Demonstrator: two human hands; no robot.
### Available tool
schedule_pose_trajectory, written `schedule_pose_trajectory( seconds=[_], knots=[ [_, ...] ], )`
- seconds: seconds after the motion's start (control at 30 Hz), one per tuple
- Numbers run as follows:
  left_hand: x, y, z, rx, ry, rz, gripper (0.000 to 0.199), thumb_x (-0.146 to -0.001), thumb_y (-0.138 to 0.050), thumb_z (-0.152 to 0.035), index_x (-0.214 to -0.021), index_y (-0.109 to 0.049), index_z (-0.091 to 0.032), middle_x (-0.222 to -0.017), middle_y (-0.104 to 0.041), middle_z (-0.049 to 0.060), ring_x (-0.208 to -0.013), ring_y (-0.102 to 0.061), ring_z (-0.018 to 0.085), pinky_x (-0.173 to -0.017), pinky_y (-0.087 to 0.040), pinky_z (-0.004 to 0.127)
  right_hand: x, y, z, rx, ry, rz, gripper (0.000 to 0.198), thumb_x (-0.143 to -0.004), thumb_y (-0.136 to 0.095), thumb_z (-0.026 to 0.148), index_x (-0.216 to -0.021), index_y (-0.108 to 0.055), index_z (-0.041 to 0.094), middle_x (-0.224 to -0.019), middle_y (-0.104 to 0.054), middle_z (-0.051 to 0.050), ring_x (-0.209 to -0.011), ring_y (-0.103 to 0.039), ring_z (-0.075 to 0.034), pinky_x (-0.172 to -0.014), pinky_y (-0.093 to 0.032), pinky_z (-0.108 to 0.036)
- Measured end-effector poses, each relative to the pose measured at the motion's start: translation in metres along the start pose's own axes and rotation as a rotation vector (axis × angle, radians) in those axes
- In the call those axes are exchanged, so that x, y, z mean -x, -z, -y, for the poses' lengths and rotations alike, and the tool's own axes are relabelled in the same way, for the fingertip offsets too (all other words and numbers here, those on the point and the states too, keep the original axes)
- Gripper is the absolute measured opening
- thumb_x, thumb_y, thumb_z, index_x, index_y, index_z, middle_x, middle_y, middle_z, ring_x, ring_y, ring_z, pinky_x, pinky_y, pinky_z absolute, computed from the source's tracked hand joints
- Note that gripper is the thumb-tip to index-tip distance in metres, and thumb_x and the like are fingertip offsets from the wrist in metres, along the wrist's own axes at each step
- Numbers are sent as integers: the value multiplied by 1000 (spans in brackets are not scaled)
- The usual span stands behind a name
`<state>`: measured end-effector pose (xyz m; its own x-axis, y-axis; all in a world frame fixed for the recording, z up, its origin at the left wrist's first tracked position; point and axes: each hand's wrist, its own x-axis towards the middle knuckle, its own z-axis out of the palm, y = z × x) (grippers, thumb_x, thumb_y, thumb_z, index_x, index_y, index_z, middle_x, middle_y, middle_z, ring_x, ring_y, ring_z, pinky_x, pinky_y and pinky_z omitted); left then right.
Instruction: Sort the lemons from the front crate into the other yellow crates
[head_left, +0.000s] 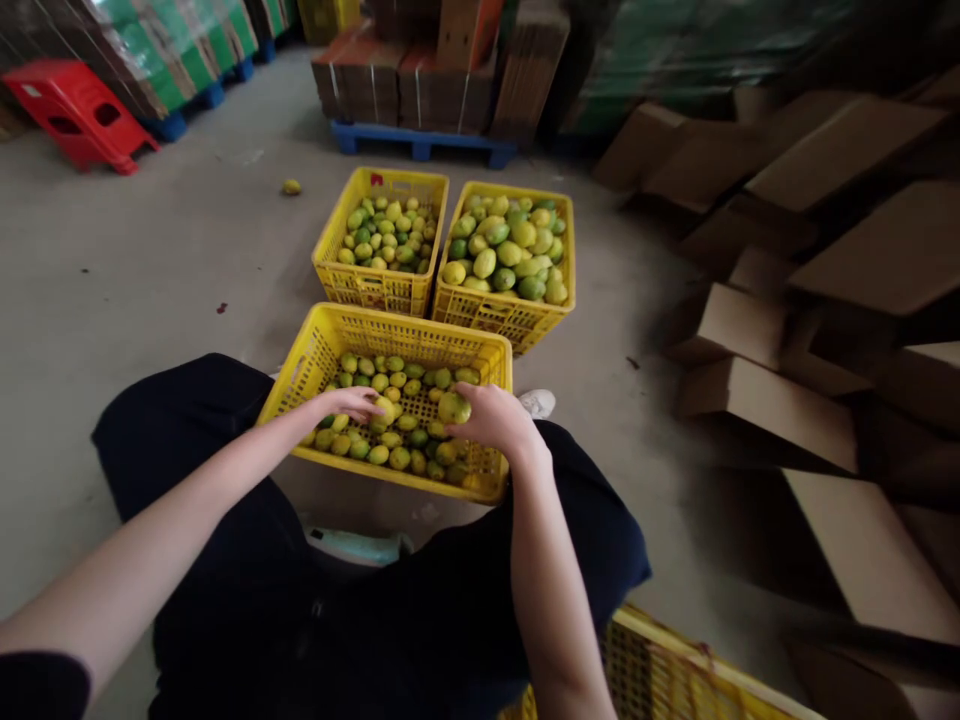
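Between my knees stands a yellow plastic crate (405, 322) with a layer of green and yellow lemons (379, 455) on its slatted bottom. My left hand (351, 402) is over the middle of it, its fingers round a yellow lemon (385, 410). On the right side of the same crate, my right hand (491, 415) grips a larger yellow-green lemon (453, 408) between thumb and fingers. Both lemons sit just above the others.
Beyond are two fuller crates of lemons, one at left (379, 290) and one at right (495, 318). A stray lemon (291, 187) and a red stool (79, 115) are at far left. Open cardboard boxes (780, 410) crowd the right. Another yellow crate (675, 665) stands beside me.
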<state>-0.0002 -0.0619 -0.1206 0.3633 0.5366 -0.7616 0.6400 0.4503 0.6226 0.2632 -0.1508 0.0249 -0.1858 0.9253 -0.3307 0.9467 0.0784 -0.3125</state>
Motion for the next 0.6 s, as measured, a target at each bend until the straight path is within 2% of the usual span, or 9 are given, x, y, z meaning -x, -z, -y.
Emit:
schedule_pose_trajectory(
  seconds=[0.07, 0.13, 0.23, 0.33, 0.43, 0.6],
  knots=[
    [35, 16, -25, 142, -139, 62, 58, -65, -85, -36, -114, -61, -16, -111, -70, 16, -103, -68, 30, -88, -54, 42, -3, 0, 2, -160, 65, -77, 60, -70, -80, 33, -124, -58, 16, -96, -73, -11, -96, -69, -31, -80, -50, -36],
    [72, 31, -50, 353, -309, 184, 57, -70, -81, -39, -119, -60, -18, -112, -71, 12, -100, -69, 27, -91, -54, 44, -1, 1, 8, -457, 165, -133, 66, -67, -82, 37, -124, -53, 19, -90, -71, -5, -87, -69, -26, -76, -51, -35],
    [125, 50, -83, 698, -562, 372, 52, -76, -77, -38, -120, -61, -17, -110, -72, 10, -96, -71, 25, -90, -56, 42, 7, 0, 25, -1010, 274, -226, 60, -64, -82, 43, -111, -50, 24, -84, -67, 2, -75, -66, -20, -66, -51, -31],
    [159, 57, -103, 916, -701, 421, 40, -85, -66, -37, -118, -63, -13, -107, -73, 12, -95, -71, 23, -82, -58, 33, 17, -2, 43, -1468, 326, -411, 52, -63, -82, 43, -102, -53, 27, -85, -66, 3, -75, -65, -19, -66, -52, -30],
    [170, 52, -106, 1092, -715, 436, 40, -89, -57, -35, -123, -61, -14, -105, -73, 12, -90, -71, 23, -76, -59, 30, 24, 2, 56, -1739, 366, -515, 47, -62, -80, 43, -100, -57, 27, -91, -69, 0, -85, -68, -23, -69, -55, -34],
    [163, 29, -96, 1195, -514, 473, 48, -87, -49, -30, -128, -57, -8, -101, -73, 16, -81, -70, 24, -68, -59, 33, 28, 17, 67, -1916, 294, -503, 37, -63, -76, 28, -97, -62, 27, -86, -71, 1, -87, -68, -22, -70, -58, -36]
  ],
)
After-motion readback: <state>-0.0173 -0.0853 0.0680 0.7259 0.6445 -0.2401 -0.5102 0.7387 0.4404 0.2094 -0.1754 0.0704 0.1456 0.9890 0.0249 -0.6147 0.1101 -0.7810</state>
